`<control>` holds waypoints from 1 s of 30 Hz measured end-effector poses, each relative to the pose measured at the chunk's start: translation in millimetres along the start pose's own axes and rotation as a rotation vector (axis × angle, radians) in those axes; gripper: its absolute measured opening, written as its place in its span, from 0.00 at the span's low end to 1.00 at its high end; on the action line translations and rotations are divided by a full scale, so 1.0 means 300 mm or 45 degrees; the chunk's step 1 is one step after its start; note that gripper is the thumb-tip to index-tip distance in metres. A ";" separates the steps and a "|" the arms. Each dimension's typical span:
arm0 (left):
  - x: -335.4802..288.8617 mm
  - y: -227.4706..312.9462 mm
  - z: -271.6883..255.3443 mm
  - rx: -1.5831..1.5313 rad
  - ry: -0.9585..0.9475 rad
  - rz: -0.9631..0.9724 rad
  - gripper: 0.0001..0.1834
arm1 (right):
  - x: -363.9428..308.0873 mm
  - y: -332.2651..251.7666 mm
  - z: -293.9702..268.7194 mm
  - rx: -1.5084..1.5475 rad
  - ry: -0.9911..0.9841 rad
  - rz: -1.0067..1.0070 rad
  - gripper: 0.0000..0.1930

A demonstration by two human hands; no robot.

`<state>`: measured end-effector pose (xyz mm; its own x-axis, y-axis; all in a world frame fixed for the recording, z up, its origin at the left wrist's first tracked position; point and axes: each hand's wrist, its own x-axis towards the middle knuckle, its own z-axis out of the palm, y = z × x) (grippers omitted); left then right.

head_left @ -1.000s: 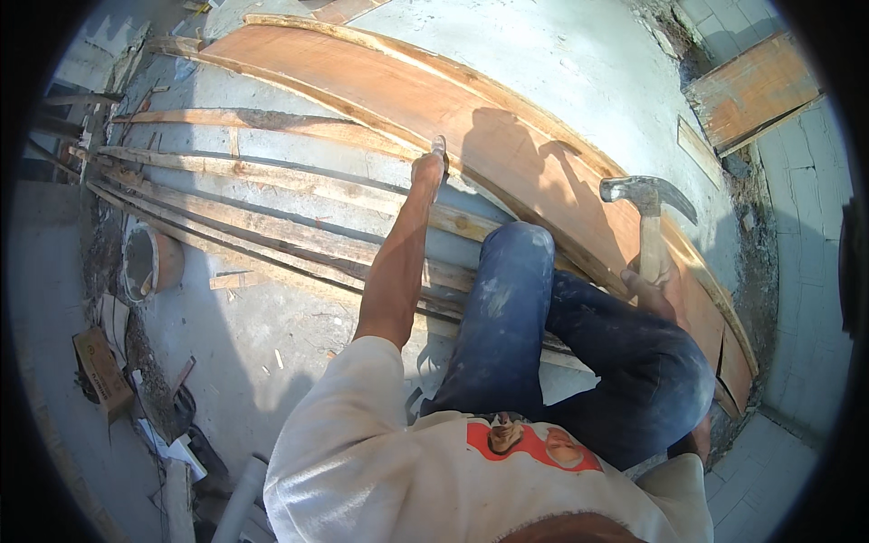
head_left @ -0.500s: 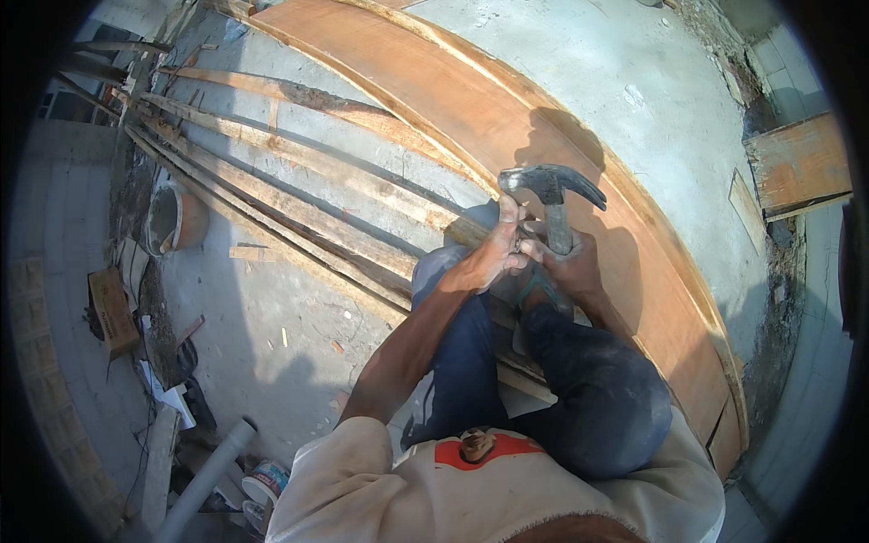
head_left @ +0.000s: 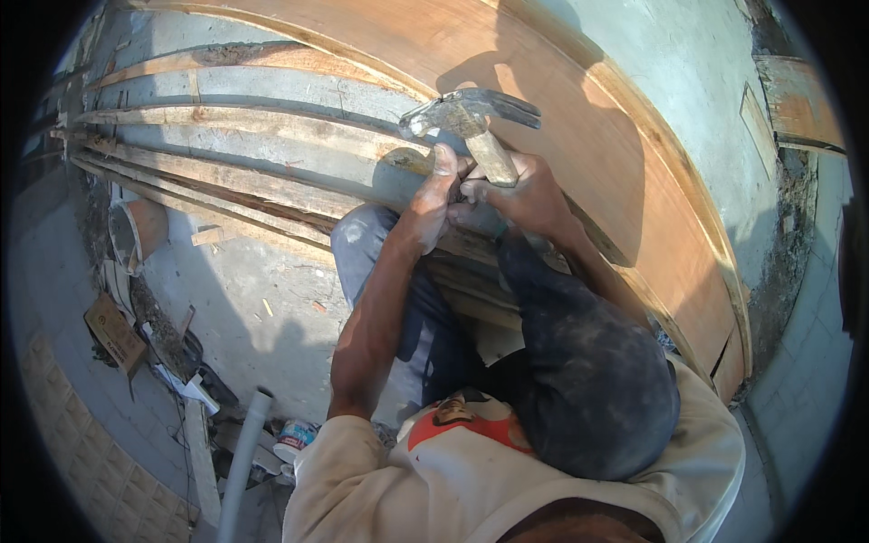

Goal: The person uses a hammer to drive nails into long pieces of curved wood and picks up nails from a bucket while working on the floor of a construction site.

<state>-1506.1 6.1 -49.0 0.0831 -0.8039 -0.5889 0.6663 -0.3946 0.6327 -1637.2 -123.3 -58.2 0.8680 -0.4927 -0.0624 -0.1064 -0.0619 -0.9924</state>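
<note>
My right hand [head_left: 534, 201] is wrapped round the wooden handle of a claw hammer [head_left: 469, 122]. The hammer's dark metal head sits above both hands, its claw pointing right. Close beside it, my left hand [head_left: 429, 201] is closed with the thumb up, its fingers meeting those of my right hand. Whatever the left fingers pinch is too small or hidden to make out. Both hands are above my bent legs, next to the near edge of a long plywood panel [head_left: 579, 136] framed with wooden strips.
Several long timber strips [head_left: 244, 122] fan out to the left over the concrete floor [head_left: 272, 299]. A bucket [head_left: 140, 231], a cardboard box [head_left: 115, 333], a grey pipe [head_left: 243, 462] and a small tub [head_left: 294, 436] lie along the left. A wooden board [head_left: 801, 104] is at the far right.
The whole view has shifted. The hammer head has tilted and appears further up and left, with both hands still close together. My right hand keeps its grip on the handle.
</note>
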 end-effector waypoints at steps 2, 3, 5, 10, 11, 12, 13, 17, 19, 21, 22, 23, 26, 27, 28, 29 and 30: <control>0.011 0.004 0.009 -0.049 0.010 0.010 0.51 | 0.011 -0.032 -0.007 0.104 0.031 0.071 0.11; 0.020 0.006 0.008 -0.090 0.018 0.032 0.50 | 0.028 -0.079 -0.021 0.071 0.009 0.300 0.11; 0.036 -0.011 -0.023 -0.047 -0.034 0.054 0.50 | 0.052 -0.124 -0.035 0.040 -0.009 0.535 0.11; 0.079 -0.011 -0.022 0.020 -0.102 0.153 0.47 | 0.076 -0.127 -0.059 0.107 -0.040 0.624 0.12; 0.086 -0.011 -0.010 0.016 -0.058 0.135 0.47 | 0.077 -0.134 -0.057 0.106 -0.037 0.625 0.12; 0.090 -0.009 -0.001 0.011 -0.014 0.118 0.47 | 0.077 -0.145 -0.049 0.107 0.013 0.541 0.12; 0.090 -0.004 0.003 0.011 -0.014 0.118 0.47 | 0.077 -0.151 -0.045 0.106 0.063 0.457 0.12; 0.088 -0.009 0.016 0.002 0.089 0.096 0.42 | 0.070 -0.104 -0.068 0.066 -0.074 0.473 0.12; 0.094 -0.021 0.004 0.025 0.203 0.094 0.39 | 0.078 -0.099 -0.077 -0.019 -0.006 0.477 0.13; 0.095 -0.015 0.000 0.146 0.261 0.144 0.32 | 0.073 -0.092 -0.084 -0.001 0.096 0.453 0.13; 0.084 -0.009 -0.009 0.227 0.282 0.106 0.24 | 0.069 -0.092 -0.088 0.014 0.201 0.443 0.13; 0.075 -0.013 -0.014 0.233 0.288 0.114 0.24 | 0.063 -0.103 -0.099 0.017 0.198 0.432 0.13; 0.068 -0.024 -0.026 -0.225 0.159 0.033 0.20 | 0.042 -0.123 -0.132 0.039 0.096 0.644 0.13; 0.066 -0.017 -0.026 -0.255 0.111 -0.043 0.18 | 0.031 -0.115 -0.140 0.042 0.111 0.629 0.13; 0.066 -0.016 -0.022 -0.285 0.064 -0.119 0.17 | 0.019 -0.107 -0.145 0.046 0.125 0.614 0.14; 0.069 -0.016 -0.019 -0.281 0.061 -0.121 0.17 | 0.013 -0.102 -0.145 0.048 0.131 0.614 0.14; 0.071 -0.018 -0.016 -0.143 0.044 -0.060 0.15 | 0.006 -0.098 -0.143 0.058 0.134 0.619 0.14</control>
<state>-1504.4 -6.8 -67.3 0.0737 -0.7692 -0.6347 0.7488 -0.3777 0.5447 -1653.2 -159.5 -24.5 0.6693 -0.5401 -0.5103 -0.4631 0.2339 -0.8549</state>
